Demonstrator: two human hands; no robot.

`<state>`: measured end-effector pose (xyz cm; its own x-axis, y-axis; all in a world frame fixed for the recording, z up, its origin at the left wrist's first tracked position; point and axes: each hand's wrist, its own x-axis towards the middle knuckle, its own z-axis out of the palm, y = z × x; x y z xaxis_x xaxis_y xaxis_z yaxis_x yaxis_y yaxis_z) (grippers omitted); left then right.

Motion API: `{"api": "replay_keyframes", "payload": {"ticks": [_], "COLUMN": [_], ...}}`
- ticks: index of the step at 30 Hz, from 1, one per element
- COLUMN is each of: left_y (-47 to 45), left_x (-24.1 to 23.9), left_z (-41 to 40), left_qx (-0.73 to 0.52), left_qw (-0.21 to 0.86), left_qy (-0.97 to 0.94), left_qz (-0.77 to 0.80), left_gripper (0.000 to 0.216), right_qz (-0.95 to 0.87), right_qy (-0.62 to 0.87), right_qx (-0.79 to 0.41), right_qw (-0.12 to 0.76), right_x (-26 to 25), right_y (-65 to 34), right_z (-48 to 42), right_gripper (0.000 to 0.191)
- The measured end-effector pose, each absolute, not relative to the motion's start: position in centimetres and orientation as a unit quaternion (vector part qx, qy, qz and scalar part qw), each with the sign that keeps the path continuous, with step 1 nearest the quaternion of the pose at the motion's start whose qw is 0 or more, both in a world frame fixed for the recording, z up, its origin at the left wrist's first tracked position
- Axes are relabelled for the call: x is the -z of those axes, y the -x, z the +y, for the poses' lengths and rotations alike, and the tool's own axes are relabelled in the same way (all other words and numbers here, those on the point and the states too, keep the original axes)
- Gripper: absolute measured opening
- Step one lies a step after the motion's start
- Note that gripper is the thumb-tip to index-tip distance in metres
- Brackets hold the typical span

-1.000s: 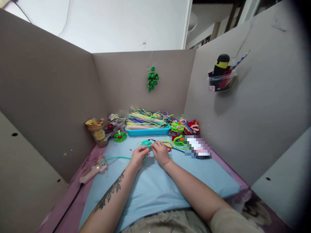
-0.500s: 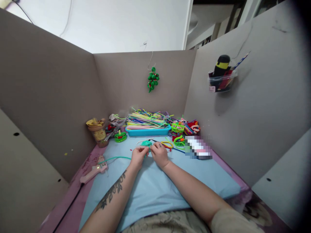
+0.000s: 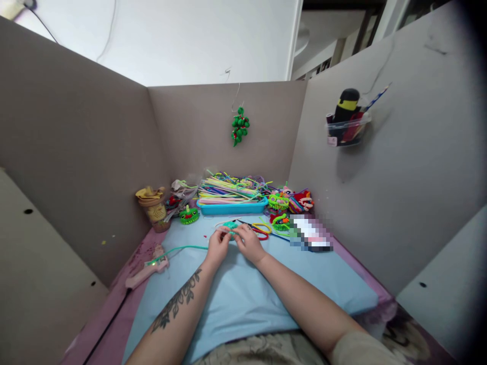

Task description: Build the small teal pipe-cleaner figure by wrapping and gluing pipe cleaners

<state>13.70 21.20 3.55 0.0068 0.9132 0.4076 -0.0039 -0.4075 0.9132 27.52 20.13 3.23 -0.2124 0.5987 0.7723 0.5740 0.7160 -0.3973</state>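
Note:
Near the middle of the blue-covered table, my left hand [image 3: 218, 244] and my right hand [image 3: 248, 243] meet with fingers pinched on a small teal pipe cleaner piece [image 3: 230, 225]. It pokes out beyond my fingertips; its lower part is hidden by them. A long teal pipe cleaner strand [image 3: 186, 247] runs left from my left hand to the pink glue gun [image 3: 146, 271], whose small light is lit. Just past my right hand lie scissors [image 3: 262, 230] with yellow and red handles.
A blue tray [image 3: 232, 208] heaped with colourful pipe cleaners stands at the back. Finished green figures [image 3: 189, 215] and a brown cup [image 3: 154, 209] sit to its left. A blurred-out flat object [image 3: 311, 233] lies right. Grey panels [image 3: 182, 132] enclose the table; a clear container [image 3: 348, 133] hangs on one.
Both hands have shifted their fingers slightly on the teal piece, and my right fingers now lie across it more. The strand's end by the glue gun has dropped a little.

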Motion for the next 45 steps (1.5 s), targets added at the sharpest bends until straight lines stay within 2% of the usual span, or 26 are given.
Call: {"api": "replay_keyframes", "payload": {"ticks": [6,11,16,19,23,27,36,45], "left_y": [-13.8,-13.5,-13.5,-13.9,-14.1,-13.9,-14.3,-14.1], "left_x": [-4.1,-4.6,-5.0,-5.2,-5.2,-5.0,-4.1,-4.3], "left_z": [20.7,20.0,18.8,18.2,18.4,19.2,20.3,20.5], "left_qx": [-0.573,-0.568,-0.565,-0.53,-0.474,-0.468,-0.538,-0.531], "left_qw": [0.387,0.339,0.315,0.365,0.537,0.638,0.565,0.577], "left_qy": [-0.611,-0.628,-0.633,-0.638,-0.578,-0.492,-0.503,-0.482], "left_qz": [0.386,0.41,0.425,0.423,0.391,0.363,0.372,0.391], "left_gripper": [0.013,0.015,0.012,0.02,0.042,0.041,0.04,0.029], "right_qz": [-0.761,-0.708,-0.694,-0.691,-0.682,-0.697,-0.742,-0.725], "right_qy": [0.399,0.43,0.453,0.462,0.473,0.462,0.446,0.479], "right_qx": [-0.023,-0.034,-0.031,-0.03,-0.027,-0.016,0.022,0.038], "right_qw": [0.51,0.559,0.559,0.555,0.557,0.548,0.501,0.493], "right_x": [-3.2,-3.5,-3.3,-3.1,-3.1,-3.1,-3.1,-3.1], "right_y": [-27.6,-28.0,-28.2,-28.1,-28.2,-28.2,-27.8,-27.6], "right_z": [20.2,20.4,20.8,20.9,20.9,20.9,20.5,20.4], "right_gripper": [0.017,0.017,0.016,0.016,0.017,0.017,0.015,0.014]}}
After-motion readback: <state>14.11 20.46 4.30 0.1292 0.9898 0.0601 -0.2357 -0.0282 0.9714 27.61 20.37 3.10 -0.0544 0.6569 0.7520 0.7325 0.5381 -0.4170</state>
